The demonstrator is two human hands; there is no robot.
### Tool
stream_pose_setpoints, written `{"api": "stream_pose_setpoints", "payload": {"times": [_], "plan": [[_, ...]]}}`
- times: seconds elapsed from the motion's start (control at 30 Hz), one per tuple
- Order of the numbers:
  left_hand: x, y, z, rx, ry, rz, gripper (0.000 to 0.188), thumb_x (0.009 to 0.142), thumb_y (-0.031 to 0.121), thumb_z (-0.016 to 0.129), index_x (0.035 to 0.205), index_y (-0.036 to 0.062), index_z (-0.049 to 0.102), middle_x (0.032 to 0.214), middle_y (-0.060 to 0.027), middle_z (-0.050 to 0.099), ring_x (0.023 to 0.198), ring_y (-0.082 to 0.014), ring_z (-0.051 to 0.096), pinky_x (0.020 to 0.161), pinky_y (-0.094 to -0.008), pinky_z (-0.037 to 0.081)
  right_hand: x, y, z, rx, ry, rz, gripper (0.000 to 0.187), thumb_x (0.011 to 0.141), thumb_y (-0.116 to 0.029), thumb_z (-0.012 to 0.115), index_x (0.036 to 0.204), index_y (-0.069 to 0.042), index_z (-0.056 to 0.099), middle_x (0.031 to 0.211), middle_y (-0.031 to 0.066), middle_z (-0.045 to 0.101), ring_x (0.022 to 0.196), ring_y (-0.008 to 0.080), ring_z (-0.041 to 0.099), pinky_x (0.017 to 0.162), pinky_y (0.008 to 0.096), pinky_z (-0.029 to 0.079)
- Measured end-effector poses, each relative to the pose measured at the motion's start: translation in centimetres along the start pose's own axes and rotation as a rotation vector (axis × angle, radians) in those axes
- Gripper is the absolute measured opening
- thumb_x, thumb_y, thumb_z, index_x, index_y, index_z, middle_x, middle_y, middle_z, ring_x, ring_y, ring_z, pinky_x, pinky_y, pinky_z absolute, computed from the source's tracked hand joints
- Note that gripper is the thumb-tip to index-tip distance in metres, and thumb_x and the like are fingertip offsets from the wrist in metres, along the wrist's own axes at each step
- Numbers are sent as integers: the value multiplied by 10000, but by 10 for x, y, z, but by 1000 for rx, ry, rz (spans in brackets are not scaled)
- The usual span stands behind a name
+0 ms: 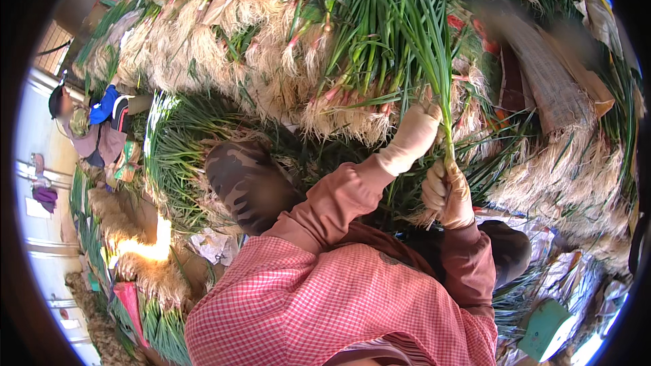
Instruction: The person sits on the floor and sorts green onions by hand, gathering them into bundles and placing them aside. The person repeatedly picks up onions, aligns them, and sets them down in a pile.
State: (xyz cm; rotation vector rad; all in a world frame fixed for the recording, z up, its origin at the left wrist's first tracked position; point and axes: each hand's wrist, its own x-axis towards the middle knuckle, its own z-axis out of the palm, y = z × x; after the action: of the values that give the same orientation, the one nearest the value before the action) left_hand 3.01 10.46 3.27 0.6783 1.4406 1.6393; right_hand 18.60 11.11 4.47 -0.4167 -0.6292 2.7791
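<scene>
A slim bunch of green onions (445,108) stands out in front of me, its long leaves rising over the pile behind. My right hand (451,196), in a pale, stained glove, is closed round its lower stalks, and roots hang below the fist. Just above and to the left, my left hand (415,132), also in a pale glove, has its bent fingers closed at the stalks. Part of those fingers is hidden by the leaves. Right behind it lies a heap of green onions (366,61), with pinkish-white bases and stringy roots toward me.
Long rows of rooty onion bundles (183,54) stretch across the back and left. A rolled woven sack (553,81) lies on bundles at the right. My knee in camouflage cloth (247,183) is bent at left. Another person (98,129) is at far left. A green container (546,329) stands lower right.
</scene>
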Motion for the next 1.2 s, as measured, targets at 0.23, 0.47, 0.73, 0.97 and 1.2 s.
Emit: {"api": "stream_pose_setpoints", "payload": {"times": [0.23, 0.47, 0.73, 0.97, 1.2], "plan": [[-13, -9, -26, 1353, -330, 497, 354, 946, 302, 436, 821, 31, 627, 703, -95, 600, 604, -185, 580, 545, -341, 485, -39, -20, 29, -192, 106, -399, 387, 929, -509, 446, 865, -127, 457, 493, -42, 321, 361, 83, 264, 320, 245, 234], [45, 93, -116, 765, 447, 258, 211, 864, 250, 553, 868, 53, 629, 769, -140, 631, 778, -275, 631, 752, -362, 509, -24, -66, 5, -401, -57, -516, 456, 933, -437, 481, 1104, -15, 501, 606, 7, 450, 419, 93, 352, 376, 221, 257], [93, 100, -170, 329, 554, 417, 213, 928, 171, 479, 956, 7, 612, 855, -168, 668, 663, -193, 638, 575, -308, 512, 33, -41, -35, -63, 189, -165, 146, 846, -233, 535, 844, -105, 463, 623, -17, 321, 505, 110, 330, 469, 259, 298], [-6, 47, -24, -281, 278, 22, 197, 951, 142, 487, 1013, -15, 589, 726, -54, 619, 544, -85, 496, 452, -229, 413, 50, 1, -30, -358, 256, -355, 219, 925, -236, 559, 1038, -49, 555, 859, 66, 633, 751, 183, 632, 666, 352, 565], [-11, -31, -5, -263, 252, 316, 202, 958, 64, 402, 1055, -14, 561, 921, -108, 658, 742, -158, 644, 656, -271, 549, 34, 0, -37, -248, 228, -296, 130, 887, -157, 613, 982, -70, 595, 743, 30, 621, 562, 112, 572, 472, 216, 443]]}}
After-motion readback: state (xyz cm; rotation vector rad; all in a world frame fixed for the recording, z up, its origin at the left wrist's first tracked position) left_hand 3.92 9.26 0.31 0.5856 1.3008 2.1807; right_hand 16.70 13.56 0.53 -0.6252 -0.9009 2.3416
